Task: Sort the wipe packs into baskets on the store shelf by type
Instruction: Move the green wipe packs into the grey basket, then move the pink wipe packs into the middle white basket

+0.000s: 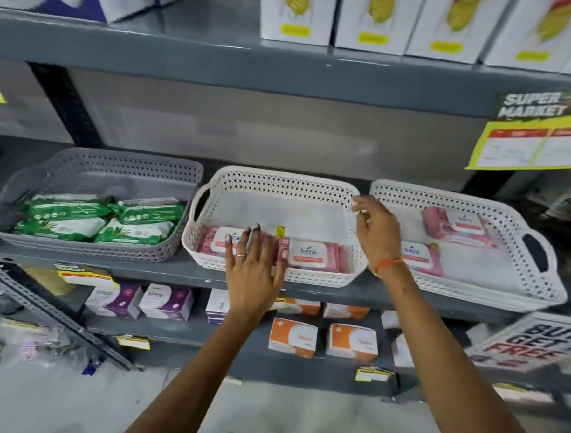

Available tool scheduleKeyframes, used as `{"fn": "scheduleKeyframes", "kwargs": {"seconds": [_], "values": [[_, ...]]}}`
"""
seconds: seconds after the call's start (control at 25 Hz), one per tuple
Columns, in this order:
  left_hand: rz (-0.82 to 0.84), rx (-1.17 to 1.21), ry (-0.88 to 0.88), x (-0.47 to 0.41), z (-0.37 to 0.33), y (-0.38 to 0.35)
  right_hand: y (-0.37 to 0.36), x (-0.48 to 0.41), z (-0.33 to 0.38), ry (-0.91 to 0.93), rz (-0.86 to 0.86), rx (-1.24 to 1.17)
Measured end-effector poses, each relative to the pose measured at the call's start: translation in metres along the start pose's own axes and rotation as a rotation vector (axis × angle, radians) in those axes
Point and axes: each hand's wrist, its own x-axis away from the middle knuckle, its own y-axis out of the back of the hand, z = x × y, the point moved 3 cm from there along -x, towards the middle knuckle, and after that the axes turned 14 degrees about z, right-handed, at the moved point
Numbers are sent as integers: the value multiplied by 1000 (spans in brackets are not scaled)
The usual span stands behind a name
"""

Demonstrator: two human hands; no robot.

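Left hand (253,264): I see it flat, fingers spread, pressing pink Kara wipe packs (312,253) in the middle white basket (279,183).
Right hand (377,229): loosely curled, empty, above the basket rims.
Grey basket (115,164): 4 green wipe packs (99,218).

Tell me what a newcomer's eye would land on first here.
First, the two bare arms reaching up to the middle shelf: the left hand lies flat on pink packs in the middle basket, while the right hand hangs open between that basket and the right basket. Next, the green packs crowding the grey basket at left.
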Motion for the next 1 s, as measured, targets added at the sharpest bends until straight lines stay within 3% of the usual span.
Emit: {"fn": "scheduleKeyframes", "kwargs": {"seconds": [0.08, 0.16, 0.24, 0.32, 0.4, 0.48, 0.64, 0.72, 0.88, 1.0], "values": [[-15, 20, 5, -1, 3, -3, 25, 4, -43, -146, 23, 127], [-28, 47, 12, -1, 4, -5, 44, 5, -79, -292, 355, 316], [-33, 79, 23, -1, 3, -7, 55, 9, -95, -395, 749, 333], [-46, 107, 27, -1, 2, -7, 62, 9, -90, -482, 937, 325], [-46, 124, 25, 0, 2, -6, 61, 4, -82, -471, 947, 442], [-45, 134, 16, 0, 2, -5, 55, 0, -76, -411, 854, 545], [-55, 146, 28, -1, 19, -2, 59, -9, -44, -502, 348, 554], [-69, 130, 62, 1, 36, 2, 51, -15, -16, -401, 191, 505], [-98, 131, 153, 9, 62, 7, -15, -22, 59, 75, 338, 387], [-80, 158, 197, 9, 66, 7, -80, -25, 101, 282, 548, 432]]}}
